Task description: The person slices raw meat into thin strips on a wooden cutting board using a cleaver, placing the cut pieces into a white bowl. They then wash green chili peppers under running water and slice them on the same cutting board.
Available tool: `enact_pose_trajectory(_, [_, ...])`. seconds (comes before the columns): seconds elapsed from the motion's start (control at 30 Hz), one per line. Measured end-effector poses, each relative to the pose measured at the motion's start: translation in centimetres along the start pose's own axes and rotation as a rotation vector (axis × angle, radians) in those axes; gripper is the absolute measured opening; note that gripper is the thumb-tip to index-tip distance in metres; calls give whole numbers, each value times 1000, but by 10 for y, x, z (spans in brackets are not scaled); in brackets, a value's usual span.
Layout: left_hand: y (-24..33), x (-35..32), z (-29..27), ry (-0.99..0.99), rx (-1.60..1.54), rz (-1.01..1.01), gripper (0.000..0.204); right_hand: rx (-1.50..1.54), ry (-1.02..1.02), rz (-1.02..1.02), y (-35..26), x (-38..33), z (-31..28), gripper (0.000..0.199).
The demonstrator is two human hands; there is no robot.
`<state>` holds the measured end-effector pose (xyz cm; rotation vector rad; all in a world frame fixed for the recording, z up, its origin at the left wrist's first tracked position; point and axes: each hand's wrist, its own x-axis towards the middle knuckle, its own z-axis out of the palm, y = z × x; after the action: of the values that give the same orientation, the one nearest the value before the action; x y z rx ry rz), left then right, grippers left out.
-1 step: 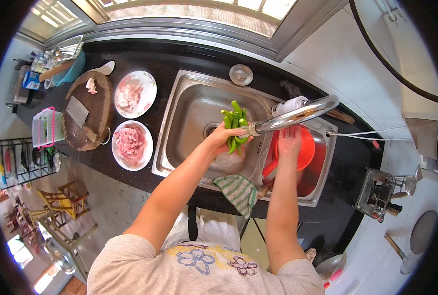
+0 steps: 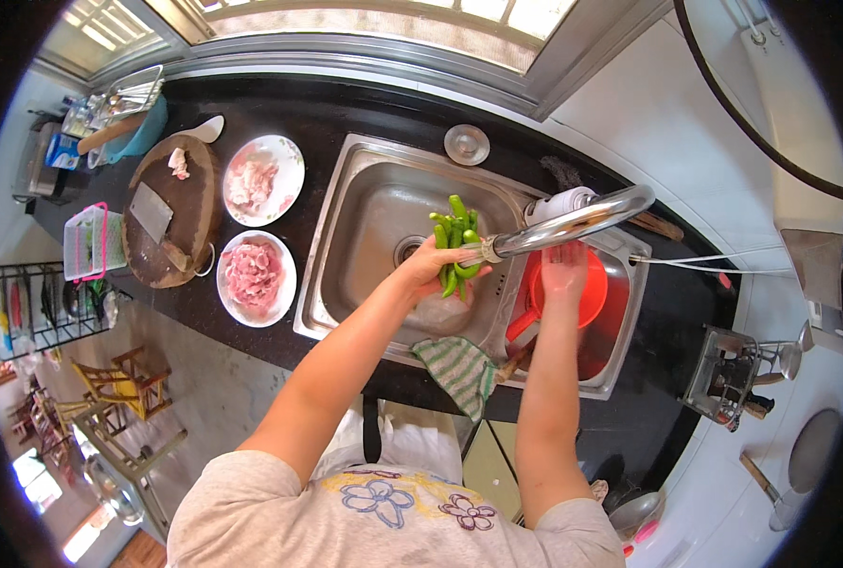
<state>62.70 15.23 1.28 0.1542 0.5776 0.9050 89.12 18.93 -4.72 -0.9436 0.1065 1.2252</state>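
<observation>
My left hand (image 2: pixel 431 262) is wrapped round a bunch of green chili peppers (image 2: pixel 457 232) over the left basin of the steel sink (image 2: pixel 350 180). The peppers are right at the mouth of the curved chrome tap (image 2: pixel 573 225), where clear water seems to run onto them. My right hand (image 2: pixel 564 273) is over a red plastic dipper (image 2: pixel 592 289) in the right basin. Its fingers look stretched out, with the tips partly hidden by the tap; I see nothing held in them. The dipper's handle points toward the basin divider.
Left of the sink stand two plates of raw meat, one pale (image 2: pixel 251 185) and one pinker (image 2: pixel 253 275). Beyond them a cleaver (image 2: pixel 150 210) lies on a round wooden chopping board (image 2: pixel 199 189). A striped cloth (image 2: pixel 459 369) hangs over the front edge. A small glass dish (image 2: pixel 467 145) stands behind.
The whole view shifts very slightly. A pale splash below the peppers in the left basin no longer shows clearly. Both hands stay nearly in place.
</observation>
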Motion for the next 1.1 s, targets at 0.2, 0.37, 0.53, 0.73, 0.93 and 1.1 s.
enact_pose_trajectory(0.2, [-22, 4, -25, 188, -17, -111, 42, 249, 5, 216, -36, 10, 23, 66])
enact_pose_trajectory(0.37, [-35, 5, -54, 452, -101, -185, 30, 53, -40, 161, -54, -12, 41, 66])
enact_pose_trajectory(0.53, [-27, -28, 3, 671, 654, 126, 67, -297, -143, 83, -52, -39, 10, 69])
enact_pose_trajectory(0.73, [-61, -27, -15, 570, 1313, -101, 77, -857, -611, 398, 41, -171, 17, 62])
enact_pose_trajectory(0.93, [-67, -55, 13, 454, 1435, 368, 58, -1042, -497, -172, 73, -182, 9, 41])
enact_pose_trajectory(1.1, [-34, -79, -4, 406, 1460, 337, 61, -1092, -459, -220, 103, -203, 30, 38])
